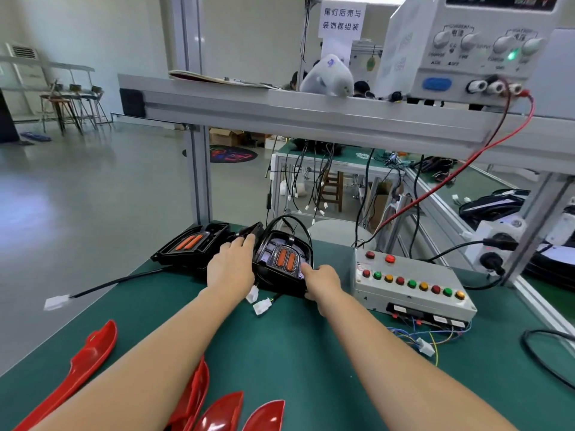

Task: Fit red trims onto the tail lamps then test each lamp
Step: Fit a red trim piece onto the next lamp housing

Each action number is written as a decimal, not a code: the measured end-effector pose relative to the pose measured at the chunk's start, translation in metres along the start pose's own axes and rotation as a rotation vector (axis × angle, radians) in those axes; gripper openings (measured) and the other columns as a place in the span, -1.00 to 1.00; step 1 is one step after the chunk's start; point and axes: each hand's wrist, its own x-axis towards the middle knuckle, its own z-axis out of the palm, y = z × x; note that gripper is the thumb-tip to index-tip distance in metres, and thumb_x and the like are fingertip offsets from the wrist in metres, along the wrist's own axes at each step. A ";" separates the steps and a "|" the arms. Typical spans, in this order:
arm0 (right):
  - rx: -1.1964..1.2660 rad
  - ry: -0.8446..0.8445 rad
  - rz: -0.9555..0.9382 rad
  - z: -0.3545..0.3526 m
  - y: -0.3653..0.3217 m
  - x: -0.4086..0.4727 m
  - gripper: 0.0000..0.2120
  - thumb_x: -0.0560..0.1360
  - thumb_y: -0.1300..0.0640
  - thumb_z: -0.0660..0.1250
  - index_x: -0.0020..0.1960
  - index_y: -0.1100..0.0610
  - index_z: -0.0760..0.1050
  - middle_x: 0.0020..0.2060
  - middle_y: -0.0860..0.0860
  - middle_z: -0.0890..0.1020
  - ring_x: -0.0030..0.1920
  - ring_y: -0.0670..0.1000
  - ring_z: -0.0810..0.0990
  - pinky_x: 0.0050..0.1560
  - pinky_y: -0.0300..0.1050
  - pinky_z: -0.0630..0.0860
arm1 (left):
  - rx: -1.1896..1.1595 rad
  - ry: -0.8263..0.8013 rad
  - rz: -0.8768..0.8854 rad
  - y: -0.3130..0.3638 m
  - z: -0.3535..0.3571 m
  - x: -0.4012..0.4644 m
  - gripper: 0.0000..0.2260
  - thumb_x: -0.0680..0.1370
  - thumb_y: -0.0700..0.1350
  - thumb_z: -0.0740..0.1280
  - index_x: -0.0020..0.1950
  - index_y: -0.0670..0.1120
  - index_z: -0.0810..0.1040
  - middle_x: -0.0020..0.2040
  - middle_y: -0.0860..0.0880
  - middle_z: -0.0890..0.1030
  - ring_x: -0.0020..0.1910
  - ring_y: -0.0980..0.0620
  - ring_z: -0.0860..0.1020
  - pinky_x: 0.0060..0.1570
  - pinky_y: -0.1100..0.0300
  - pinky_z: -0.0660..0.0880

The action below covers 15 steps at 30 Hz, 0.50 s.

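Observation:
A black tail lamp (281, 258) with two orange bars lies on the green bench at the far middle. My left hand (231, 265) rests on its left side, fingers reaching over the top edge. My right hand (322, 279) grips its near right corner, thumb on the face. A second black tail lamp (189, 244) lies to the left, untouched. Several red trims (84, 365) lie at the near edge, partly under my forearms. Two white connectors (261, 304) on the lamp's cable lie between my wrists.
A grey test box (410, 284) with red, green and yellow buttons stands right of the lamp, loose wires at its front. A power supply (466, 48) sits on the shelf overhead, red lead hanging down. A black cable with a white plug (57, 301) trails off the left edge.

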 end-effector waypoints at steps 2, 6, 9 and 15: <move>0.040 0.014 0.022 0.002 -0.002 0.001 -0.69 0.58 0.04 0.27 0.13 0.28 0.39 0.00 0.16 0.41 0.17 0.30 0.53 0.21 0.10 0.49 | -0.001 0.020 -0.001 -0.001 0.001 0.001 -0.43 0.53 -0.26 0.27 0.49 -0.03 0.16 0.34 -0.01 0.43 0.30 -0.06 0.38 -0.08 0.13 0.44; 0.128 0.020 0.094 0.003 -0.004 0.003 -0.67 0.54 0.13 0.36 0.18 0.29 0.37 -0.03 0.13 0.37 0.05 0.27 0.59 0.08 0.10 0.59 | -0.001 0.058 0.001 -0.002 0.001 0.001 -0.51 0.53 -0.27 0.24 0.44 -0.02 0.26 0.28 0.00 0.49 0.23 -0.06 0.44 -0.10 0.11 0.43; 0.219 -0.023 0.149 -0.002 -0.004 0.007 -0.68 0.48 0.18 0.45 0.05 0.24 0.33 0.00 0.13 0.40 -0.02 0.16 0.50 -0.13 -0.05 0.62 | -0.002 0.075 0.004 -0.002 0.001 0.001 -0.52 0.54 -0.27 0.23 0.43 -0.01 0.29 0.26 -0.01 0.51 0.19 -0.06 0.47 -0.11 0.11 0.43; 0.359 -0.110 0.269 -0.008 -0.006 0.008 -0.71 0.45 0.13 0.45 0.07 0.20 0.45 -0.32 0.08 0.40 -0.40 -0.03 0.36 -0.38 -0.22 0.47 | -0.006 0.076 0.006 0.000 0.002 0.000 -0.52 0.54 -0.25 0.25 0.44 0.01 0.29 0.25 -0.01 0.52 0.20 -0.05 0.48 -0.06 0.10 0.46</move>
